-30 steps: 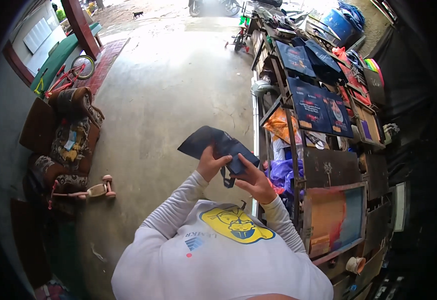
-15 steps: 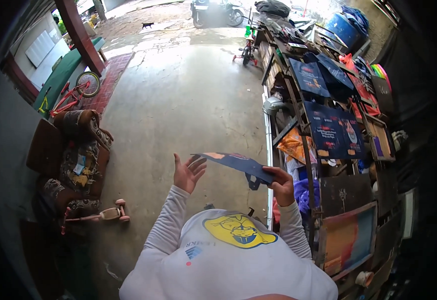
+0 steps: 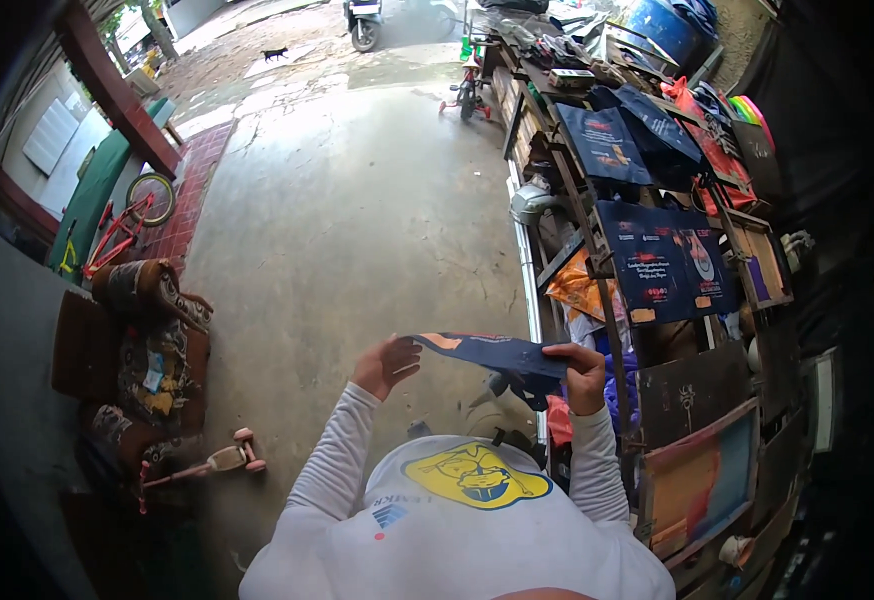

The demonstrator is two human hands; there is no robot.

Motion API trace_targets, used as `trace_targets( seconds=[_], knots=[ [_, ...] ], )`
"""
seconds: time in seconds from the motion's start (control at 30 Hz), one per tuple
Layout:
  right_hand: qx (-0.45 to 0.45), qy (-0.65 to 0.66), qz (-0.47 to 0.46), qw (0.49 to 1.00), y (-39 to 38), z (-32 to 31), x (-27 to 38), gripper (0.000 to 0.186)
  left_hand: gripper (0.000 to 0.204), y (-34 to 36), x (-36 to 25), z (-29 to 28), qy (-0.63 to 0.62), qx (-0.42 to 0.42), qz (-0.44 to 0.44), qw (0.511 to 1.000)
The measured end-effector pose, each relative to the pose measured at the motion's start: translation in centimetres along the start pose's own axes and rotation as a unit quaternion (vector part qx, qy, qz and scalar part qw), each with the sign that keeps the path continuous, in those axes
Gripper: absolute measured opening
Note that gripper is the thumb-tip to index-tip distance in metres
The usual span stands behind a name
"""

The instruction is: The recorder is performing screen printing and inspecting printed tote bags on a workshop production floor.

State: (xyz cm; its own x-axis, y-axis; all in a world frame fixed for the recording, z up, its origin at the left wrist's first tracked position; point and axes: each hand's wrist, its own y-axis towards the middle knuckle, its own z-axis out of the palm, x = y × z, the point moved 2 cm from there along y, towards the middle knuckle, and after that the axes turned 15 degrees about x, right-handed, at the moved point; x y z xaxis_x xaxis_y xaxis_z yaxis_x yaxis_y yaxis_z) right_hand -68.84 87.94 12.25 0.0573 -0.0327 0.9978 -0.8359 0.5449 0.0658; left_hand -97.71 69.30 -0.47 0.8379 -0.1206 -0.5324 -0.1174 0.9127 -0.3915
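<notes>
A navy-blue printed cloth bag (image 3: pixel 487 352) with a peach-coloured patch stretches between my hands in front of my chest, seen nearly edge-on. My right hand (image 3: pixel 584 378) grips its right end, thumb on top. At the other end, my left hand (image 3: pixel 387 367) has its fingers curled at the bag's edge, partly hiding that corner. A dark loop or fold hangs under the right part of the bag. To the right, a similar navy bag (image 3: pixel 662 262) lies flat on the rack, and more navy bags (image 3: pixel 602 143) lie beyond it.
A cluttered rack (image 3: pixel 575 195) with framed screens (image 3: pixel 699 480) runs along my right. On the left stand a worn brown armchair (image 3: pixel 147 365) and a pink scooter (image 3: pixel 207 462). Farther off are a red bicycle (image 3: pixel 122 230), a small child's bike (image 3: pixel 468 95) and a black cat (image 3: pixel 275 52).
My left hand has gone from open, palm up, to curled at the bag's left end. The bag has come lower and a little nearer, and my view has shifted slightly right.
</notes>
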Motion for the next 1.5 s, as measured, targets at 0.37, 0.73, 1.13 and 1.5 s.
trace_targets(
  seconds=[0.37,0.73,1.13,1.5],
  knots=[
    [-0.055,0.167,0.011,0.984,12.1,-16.8,-3.3,0.092,0.028,19.3,-4.2,12.3,-0.004,0.087,0.143,0.986],
    [0.075,0.212,0.032,0.974,27.1,-24.5,-4.6,0.037,0.015,33.9,-10.1,23.6,0.289,-0.034,0.391,0.873],
    [-0.079,0.311,0.105,0.941,42.2,-25.9,-5.0,0.042,0.015,47.9,-18.2,23.5,0.472,0.07,0.338,0.811],
    [-0.335,0.272,0.014,0.902,59.1,-29.3,-8.0,0.023,0.011,64.0,-31.6,20.3,0.511,0.311,0.234,0.766]
  ],
)
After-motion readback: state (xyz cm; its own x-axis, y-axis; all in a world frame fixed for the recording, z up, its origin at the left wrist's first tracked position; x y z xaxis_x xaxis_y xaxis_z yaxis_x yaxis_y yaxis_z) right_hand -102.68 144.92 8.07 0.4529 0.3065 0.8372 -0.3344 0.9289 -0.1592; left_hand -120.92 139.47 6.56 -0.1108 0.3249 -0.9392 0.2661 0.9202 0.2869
